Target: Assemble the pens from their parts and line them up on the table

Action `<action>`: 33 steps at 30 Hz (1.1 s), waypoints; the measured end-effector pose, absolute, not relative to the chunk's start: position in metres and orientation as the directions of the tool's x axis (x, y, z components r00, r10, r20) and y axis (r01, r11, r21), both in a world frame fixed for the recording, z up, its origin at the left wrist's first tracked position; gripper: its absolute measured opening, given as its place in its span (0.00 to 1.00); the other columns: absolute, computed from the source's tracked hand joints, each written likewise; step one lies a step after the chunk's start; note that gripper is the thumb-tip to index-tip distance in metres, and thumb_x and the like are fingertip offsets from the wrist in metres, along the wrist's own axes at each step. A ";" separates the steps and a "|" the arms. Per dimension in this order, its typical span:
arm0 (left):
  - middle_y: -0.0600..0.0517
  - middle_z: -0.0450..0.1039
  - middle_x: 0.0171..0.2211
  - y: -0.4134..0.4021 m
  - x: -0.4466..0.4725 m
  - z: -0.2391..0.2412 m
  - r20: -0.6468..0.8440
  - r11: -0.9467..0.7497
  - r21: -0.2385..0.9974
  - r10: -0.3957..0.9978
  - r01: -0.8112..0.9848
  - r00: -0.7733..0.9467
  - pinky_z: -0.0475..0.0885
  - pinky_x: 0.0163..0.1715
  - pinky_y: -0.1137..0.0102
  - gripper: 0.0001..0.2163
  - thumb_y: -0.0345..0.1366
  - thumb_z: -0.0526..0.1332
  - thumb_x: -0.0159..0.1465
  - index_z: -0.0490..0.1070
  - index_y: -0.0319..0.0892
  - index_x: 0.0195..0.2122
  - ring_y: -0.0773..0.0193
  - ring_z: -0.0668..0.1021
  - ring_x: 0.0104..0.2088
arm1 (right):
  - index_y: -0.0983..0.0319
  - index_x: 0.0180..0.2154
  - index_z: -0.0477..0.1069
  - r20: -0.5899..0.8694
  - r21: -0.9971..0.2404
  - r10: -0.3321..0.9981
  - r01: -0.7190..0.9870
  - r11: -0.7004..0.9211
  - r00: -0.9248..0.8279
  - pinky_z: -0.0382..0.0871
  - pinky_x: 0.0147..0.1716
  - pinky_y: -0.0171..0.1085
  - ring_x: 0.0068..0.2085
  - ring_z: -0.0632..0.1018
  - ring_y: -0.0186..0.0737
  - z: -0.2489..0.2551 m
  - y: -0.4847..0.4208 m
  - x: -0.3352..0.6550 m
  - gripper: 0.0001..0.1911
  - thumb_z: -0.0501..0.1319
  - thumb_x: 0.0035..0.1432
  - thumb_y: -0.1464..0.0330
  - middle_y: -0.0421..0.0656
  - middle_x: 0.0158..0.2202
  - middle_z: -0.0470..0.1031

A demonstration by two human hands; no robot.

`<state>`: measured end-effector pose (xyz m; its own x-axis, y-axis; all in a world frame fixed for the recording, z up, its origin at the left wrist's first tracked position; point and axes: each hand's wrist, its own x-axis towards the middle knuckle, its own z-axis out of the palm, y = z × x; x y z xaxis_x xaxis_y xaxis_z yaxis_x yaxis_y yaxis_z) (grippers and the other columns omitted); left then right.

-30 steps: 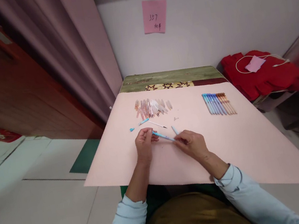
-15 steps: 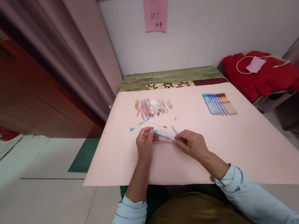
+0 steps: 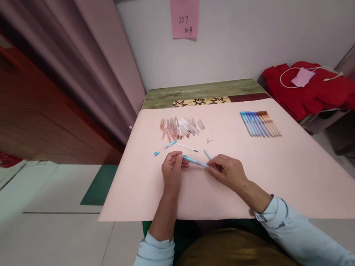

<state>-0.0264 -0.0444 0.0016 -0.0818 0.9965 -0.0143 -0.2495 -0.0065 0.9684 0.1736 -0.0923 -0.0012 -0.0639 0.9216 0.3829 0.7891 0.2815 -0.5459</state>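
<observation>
Blue pen [image 3: 196, 161] in hand, you have it slanting between your two hands above the pink sheet on the desk [image 3: 203, 88], nearer the desk's near edge than its far edge. Your left hand [image 3: 172, 170] has thumb and forefinger pinched together on the pen's left end, which sits a little farther from you than the other. Your right hand [image 3: 228, 170] has its fingertips closed around the right end, covering it, so you cannot tell how that tip looks; the middle of the pen shows bare between your hands. A pale blue barrel [image 3: 208, 153] lies just beyond your right fingers, whether touching them you cannot tell. Past your left fingers, toward the far edge, lie a thin white refill [image 3: 187, 147], a blue-topped tube [image 3: 170, 144] and, nearest the left edge, a small blue cap [image 3: 157, 153]. Toward the far left corner you have a pile of pen parts [image 3: 180, 129], while a neat row of pens [image 3: 260, 124], blue through brown, lies toward the far right corner.
</observation>
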 end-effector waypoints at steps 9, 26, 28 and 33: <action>0.51 0.76 0.28 -0.044 -0.026 0.001 -0.014 -0.008 0.968 0.996 -0.252 -0.084 0.76 0.28 0.69 0.14 0.45 0.66 0.57 0.73 0.40 0.38 0.65 0.78 0.27 | 0.57 0.34 0.77 0.387 -0.549 0.919 0.783 0.291 -0.071 0.63 0.28 0.32 0.29 0.75 0.34 -0.002 -0.092 0.174 0.07 0.64 0.57 0.61 0.39 0.30 0.76; 0.52 0.75 0.25 -0.046 -0.027 0.005 0.003 -0.021 0.962 0.998 -0.273 -0.065 0.75 0.29 0.69 0.15 0.44 0.67 0.57 0.73 0.40 0.40 0.65 0.78 0.26 | 0.58 0.33 0.77 0.440 -0.519 0.897 0.805 0.287 -0.036 0.61 0.27 0.32 0.28 0.74 0.34 0.000 -0.093 0.173 0.08 0.63 0.57 0.61 0.40 0.29 0.76; 0.52 0.75 0.24 -0.045 -0.028 0.004 0.009 -0.027 0.962 0.998 -0.271 -0.066 0.75 0.29 0.69 0.14 0.43 0.68 0.56 0.74 0.40 0.39 0.65 0.77 0.25 | 0.58 0.32 0.77 0.442 -0.513 0.896 0.804 0.300 -0.052 0.60 0.27 0.32 0.28 0.74 0.34 0.002 -0.093 0.173 0.07 0.63 0.57 0.62 0.40 0.28 0.76; 0.50 0.77 0.27 -0.045 -0.029 0.004 0.010 -0.024 0.959 0.999 -0.281 -0.052 0.75 0.30 0.69 0.14 0.42 0.67 0.56 0.74 0.39 0.40 0.66 0.78 0.26 | 0.58 0.32 0.77 0.444 -0.512 0.893 0.798 0.318 -0.070 0.60 0.27 0.32 0.28 0.74 0.33 0.003 -0.094 0.173 0.07 0.63 0.58 0.62 0.40 0.28 0.76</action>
<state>-0.0290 -0.0451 0.0037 -0.0517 0.9986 0.0099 -0.2810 -0.0241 0.9594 0.1729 -0.0939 0.0028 -0.0703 0.8931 0.4444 0.7981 0.3177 -0.5120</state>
